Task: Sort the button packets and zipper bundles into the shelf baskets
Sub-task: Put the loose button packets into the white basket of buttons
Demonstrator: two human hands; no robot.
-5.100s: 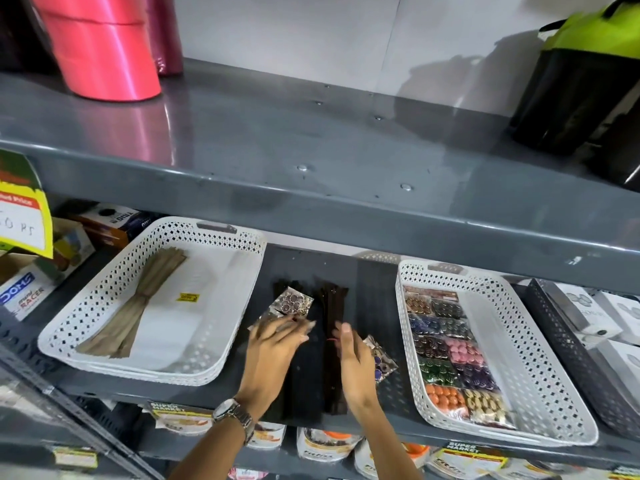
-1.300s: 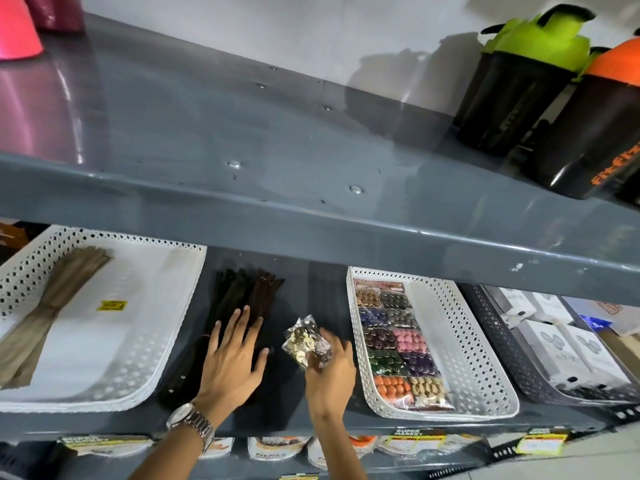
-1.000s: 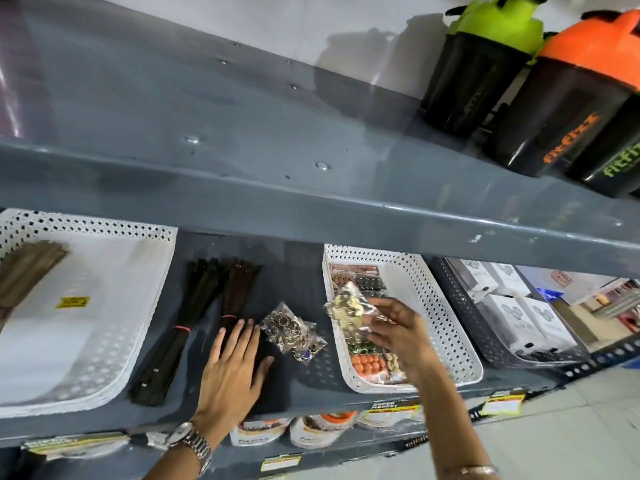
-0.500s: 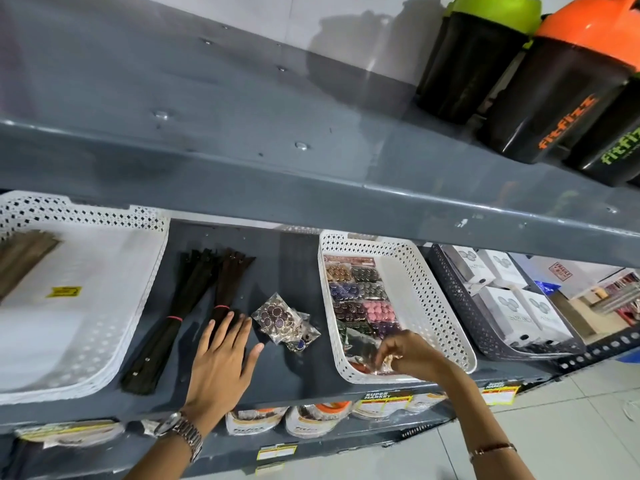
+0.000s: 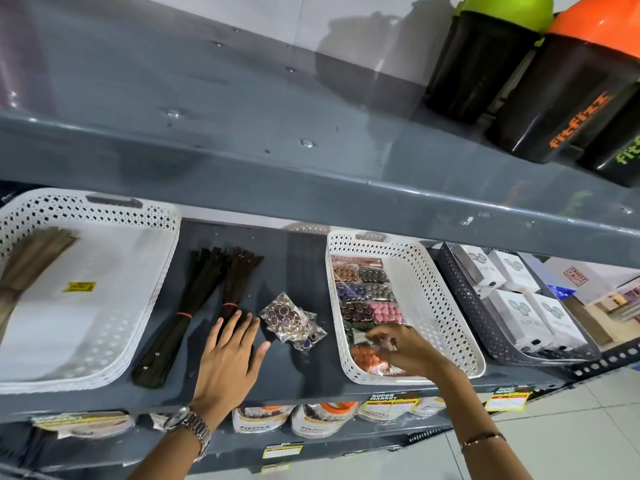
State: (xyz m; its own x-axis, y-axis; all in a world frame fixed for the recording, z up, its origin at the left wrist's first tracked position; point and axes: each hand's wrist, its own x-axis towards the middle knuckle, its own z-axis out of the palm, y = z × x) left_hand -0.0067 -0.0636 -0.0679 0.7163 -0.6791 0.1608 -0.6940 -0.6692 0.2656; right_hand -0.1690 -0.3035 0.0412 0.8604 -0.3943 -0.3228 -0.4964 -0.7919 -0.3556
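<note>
My right hand (image 5: 407, 348) reaches into the right white basket (image 5: 446, 306), fingers pinched on a clear button packet (image 5: 381, 341) low over the coloured button sheet (image 5: 363, 289). My left hand (image 5: 232, 355) lies flat, fingers spread, on the lower end of the brown zipper bundle (image 5: 239, 278). A black zipper bundle (image 5: 180, 317) lies just left of it on the grey shelf. Two clear button packets (image 5: 287, 317) sit between my hands. The left white basket (image 5: 156, 271) holds a tan zipper bundle (image 5: 31, 258).
A dark perforated basket (image 5: 464, 296) with white boxes stands right of the white basket. The grey upper shelf (image 5: 311, 188) overhangs closely, carrying black shaker bottles (image 5: 571, 91) at the right. Packaged goods hang below the shelf's front edge.
My right hand carried a button packet from the shelf's middle rightward and lowered it into the right basket. My left hand stayed flat on the zipper bundle. The camera swung to the right.
</note>
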